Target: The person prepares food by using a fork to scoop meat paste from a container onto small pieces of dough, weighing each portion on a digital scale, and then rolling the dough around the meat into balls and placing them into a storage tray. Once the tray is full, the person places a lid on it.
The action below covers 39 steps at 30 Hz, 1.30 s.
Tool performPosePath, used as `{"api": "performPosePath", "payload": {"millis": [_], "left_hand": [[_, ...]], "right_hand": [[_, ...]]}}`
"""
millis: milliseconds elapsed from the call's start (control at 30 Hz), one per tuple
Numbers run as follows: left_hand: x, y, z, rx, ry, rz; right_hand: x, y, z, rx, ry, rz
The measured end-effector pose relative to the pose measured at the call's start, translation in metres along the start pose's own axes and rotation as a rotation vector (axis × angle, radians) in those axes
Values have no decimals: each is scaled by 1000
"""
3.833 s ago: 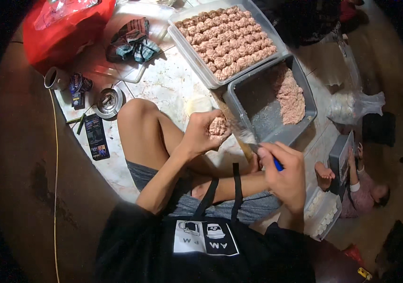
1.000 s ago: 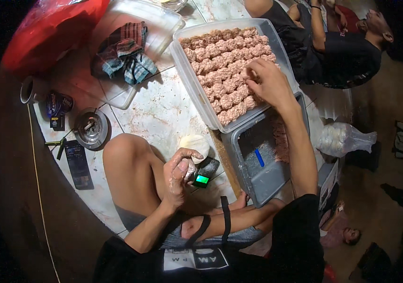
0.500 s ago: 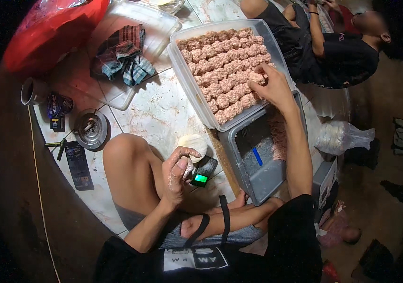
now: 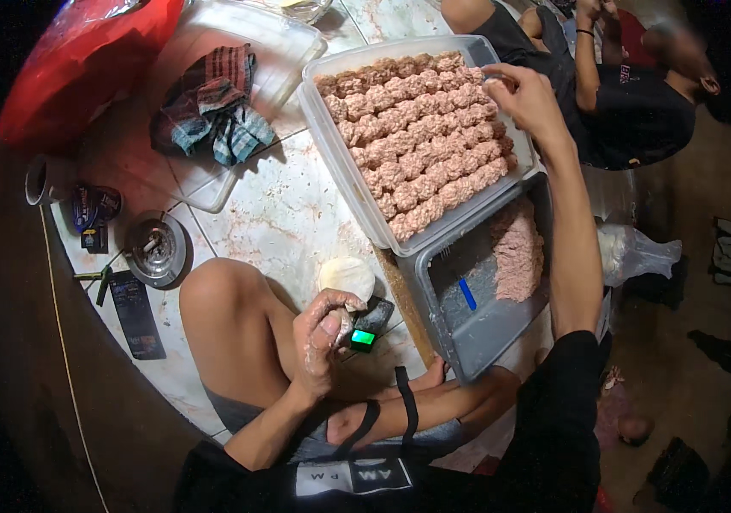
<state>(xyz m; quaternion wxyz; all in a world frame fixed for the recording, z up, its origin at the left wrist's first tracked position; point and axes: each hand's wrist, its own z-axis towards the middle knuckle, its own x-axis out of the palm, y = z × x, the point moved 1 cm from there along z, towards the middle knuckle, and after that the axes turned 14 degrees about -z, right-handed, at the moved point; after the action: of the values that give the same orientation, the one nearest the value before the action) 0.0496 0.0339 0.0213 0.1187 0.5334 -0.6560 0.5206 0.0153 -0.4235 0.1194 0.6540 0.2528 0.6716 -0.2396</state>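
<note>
Rows of pinkish, lumpy meat balls (image 4: 417,141) fill a clear plastic tub (image 4: 344,192) in front of me. My right hand (image 4: 526,101) is over its far right side, thumb and forefinger slightly apart beside the end of a row; no ball shows between them. My left hand (image 4: 321,333) is closed above my lap, fingers curled round something pale and mostly hidden. Just past it are a small black scale (image 4: 371,318) with a lit green display and a pale round disc (image 4: 347,279). A grey tub (image 4: 489,333) holds pink minced meat (image 4: 517,256) and a blue-handled fork (image 4: 466,293).
To the left lie a crumpled checked cloth (image 4: 220,115), a clear lid (image 4: 212,198), an ashtray (image 4: 157,248), a mug (image 4: 43,181) and a red plastic bag (image 4: 96,68). Another person (image 4: 639,111) sits at the far right. A knotted clear bag (image 4: 639,254) lies beyond the grey tub.
My right hand has moved away from me and to the right, from a ball in the nearer rows to the tub's far right side. The left hand stays closed in nearly the same place.
</note>
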Motion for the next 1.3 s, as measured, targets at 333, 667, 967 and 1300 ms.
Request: {"api": "performPosePath", "payload": {"millis": [333, 667, 967, 1300], "left_hand": [[4, -10, 3, -42, -34, -52], [1, -7, 3, -45, -54, -82], [-4, -8, -1, 4, -29, -37], [-19, 3, 12, 126, -152, -157]], "right_hand": [[43, -45, 114, -3, 217, -173], [45, -26, 114, -16, 378, -181], [15, 194, -6, -88, 57, 515], [177, 325, 44, 875, 331, 1237]]}}
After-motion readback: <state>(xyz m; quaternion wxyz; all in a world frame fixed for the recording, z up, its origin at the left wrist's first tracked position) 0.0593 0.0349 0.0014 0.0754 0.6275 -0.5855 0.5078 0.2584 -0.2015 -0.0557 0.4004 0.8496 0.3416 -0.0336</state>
